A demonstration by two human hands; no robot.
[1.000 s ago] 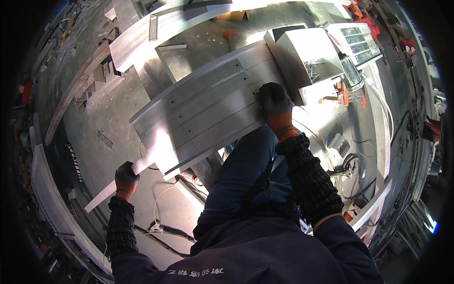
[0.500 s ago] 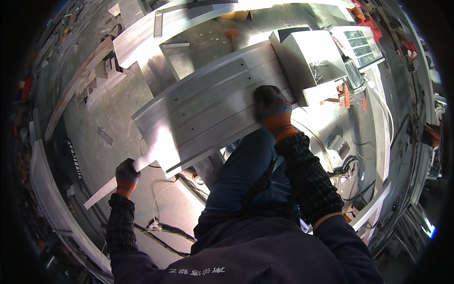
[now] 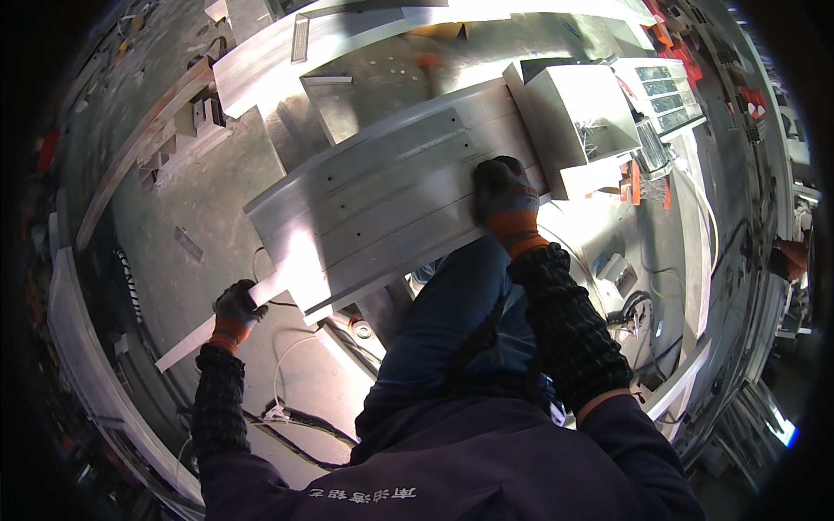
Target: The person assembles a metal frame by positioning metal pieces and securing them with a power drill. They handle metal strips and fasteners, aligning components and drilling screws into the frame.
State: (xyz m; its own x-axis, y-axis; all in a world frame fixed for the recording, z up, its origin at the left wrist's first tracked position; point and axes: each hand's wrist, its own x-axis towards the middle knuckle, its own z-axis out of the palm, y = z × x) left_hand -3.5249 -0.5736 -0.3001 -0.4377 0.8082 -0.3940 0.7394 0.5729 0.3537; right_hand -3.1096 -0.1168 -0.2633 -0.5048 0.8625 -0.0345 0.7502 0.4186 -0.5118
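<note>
A wide silver metal panel (image 3: 382,187) with long grooves and small dark holes lies slanted in front of me. My right hand (image 3: 508,204), in a dark and orange work glove, rests on its right part with the fingers curled; what they may hold is hidden. A narrow pale metal strip (image 3: 184,346) runs from the panel's lower left corner down to the left. My left hand (image 3: 236,314), gloved alike, is closed around this strip, just off the panel's edge.
A box-shaped metal piece (image 3: 578,108) stands at the panel's right end, beside a slatted frame (image 3: 667,95). Long metal profiles (image 3: 239,82) lie beyond the panel. Cables (image 3: 300,421) trail below left, and a coiled cord (image 3: 638,306) lies to the right.
My left hand has shifted slightly up and to the right along the strip. My right hand stays at nearly the same place on the panel. The whole view has moved a little.
</note>
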